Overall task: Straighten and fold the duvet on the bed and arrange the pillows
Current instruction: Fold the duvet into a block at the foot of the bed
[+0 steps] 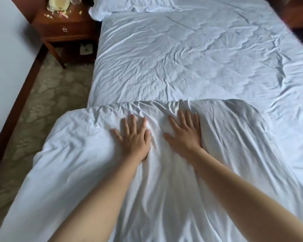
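Our left hand (135, 138) and right hand (185, 135) press flat, fingers apart, on folded duvet (94, 154), lower frame; pushing may bunch creases.

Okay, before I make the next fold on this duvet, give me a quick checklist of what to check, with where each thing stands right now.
1. Both hands flat on the duvet: ok. Left hand and right hand press palm-down, fingers spread, near the folded edge.
2. Folded edge straight: not ok. It bunches up between the hands.
3. Duvet surface smooth: not ok. Creases run from the hands toward the camera.
4. Sheet ahead smooth: not ok, wrinkled all over.
5. Pillow at the head of the bed arranged: cannot tell, only partly in view.
6. Duvet's near-left side on the bed: cannot tell, blurred.
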Tool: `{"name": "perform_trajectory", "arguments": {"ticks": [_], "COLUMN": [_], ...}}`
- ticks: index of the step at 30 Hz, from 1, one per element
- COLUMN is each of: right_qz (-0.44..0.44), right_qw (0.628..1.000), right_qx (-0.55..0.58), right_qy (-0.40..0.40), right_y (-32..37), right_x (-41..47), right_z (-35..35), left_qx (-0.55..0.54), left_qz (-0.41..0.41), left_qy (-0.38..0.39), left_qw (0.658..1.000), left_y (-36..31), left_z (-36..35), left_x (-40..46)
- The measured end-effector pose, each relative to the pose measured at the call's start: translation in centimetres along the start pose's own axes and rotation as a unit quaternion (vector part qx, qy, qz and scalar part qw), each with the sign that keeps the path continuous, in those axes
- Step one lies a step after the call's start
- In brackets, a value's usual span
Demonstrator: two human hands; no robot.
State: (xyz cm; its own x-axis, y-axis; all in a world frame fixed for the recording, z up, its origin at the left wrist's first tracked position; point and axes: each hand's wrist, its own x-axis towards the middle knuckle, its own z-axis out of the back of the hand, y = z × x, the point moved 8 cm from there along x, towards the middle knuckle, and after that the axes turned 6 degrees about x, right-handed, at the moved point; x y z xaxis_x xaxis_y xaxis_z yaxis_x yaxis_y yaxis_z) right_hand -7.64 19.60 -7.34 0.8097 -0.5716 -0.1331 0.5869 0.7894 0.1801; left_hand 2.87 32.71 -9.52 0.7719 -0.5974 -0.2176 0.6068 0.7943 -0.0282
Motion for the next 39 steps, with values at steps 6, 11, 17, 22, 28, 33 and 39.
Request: {"name": "perform_trajectory", "arguments": {"ticks": [6,11,17,22,28,33,39], "right_qz": [-0.022,0.025,0.043,0.019,0.025,-0.009,-0.039], "right_qw": [0.984,0.993,0.996,0.997,0.987,0.996,0.998], "right_qx": [-0.025,-0.021,-0.046,-0.023,-0.053,-0.079,-0.041], "right_qy": [0.177,0.116,0.066,0.072,0.152,0.04,0.002], "right_y": [0.5,0.7,-0.6,-2.0,-2.1,-6.9,-9.3], "right_x": [-1.5,-8.2,-17.1,-23.7,-25.1,-25.5,-24.2], "right_z": [-1.3,0.2,0.2,-1.8,-3.3,2.1,2.5], "left_qx": [0.019,-0.012,-0.041,-0.01,0.04,-0.005,-0.036], "left_qz": [-0.016,-0.04,-0.045,-0.064,-0.066,-0.039,-0.072], "left_qy": [0.05,0.058,0.067,0.054,0.126,0.063,0.035], "left_qw": [0.998,0.997,0.996,0.996,0.989,0.997,0.996], "left_y": [-0.7,-0.8,-2.2,-2.7,-2.9,-4.4,-9.6], "left_z": [-0.8,-0.3,-1.4,-3.1,-4.6,-1.3,-0.2], "left_x": [-2.6,-9.2,-18.3,-22.8,-23.6,-23.2,-21.6]}}
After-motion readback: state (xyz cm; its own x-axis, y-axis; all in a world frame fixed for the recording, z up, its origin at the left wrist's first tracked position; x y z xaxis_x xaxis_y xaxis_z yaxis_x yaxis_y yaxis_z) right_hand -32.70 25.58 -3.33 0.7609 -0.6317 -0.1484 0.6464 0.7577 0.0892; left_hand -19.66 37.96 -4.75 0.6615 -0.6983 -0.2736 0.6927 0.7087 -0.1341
